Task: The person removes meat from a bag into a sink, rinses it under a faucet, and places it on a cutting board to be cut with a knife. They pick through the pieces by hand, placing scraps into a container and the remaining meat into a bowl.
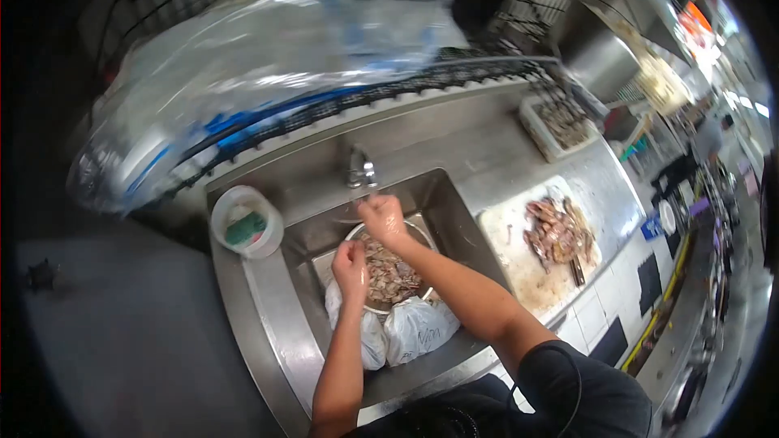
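Observation:
My right hand [384,219] is raised just below the tap [361,170], its fingers curled closed. Whatever it may hold is hidden from me. My left hand [351,271] is also closed, over the left side of a round container [432,243] in the sink; its fingertips are out of sight. Small pale and brownish pieces of seafood, perhaps shrimp, [391,274] fill that container. In front of it, two knotted white plastic bags lie in the sink, the right bag [422,331] bearing dark handwriting.
Around these is the steel sink [479,264]. A white tub [276,231] with a green sponge stands left. Right is a cutting board [511,276] with reddish seafood [556,231] and a dark-handled knife [577,271]. A filled plastic bin [540,134] stands behind; a plastic-covered rack [276,49] hangs overhead.

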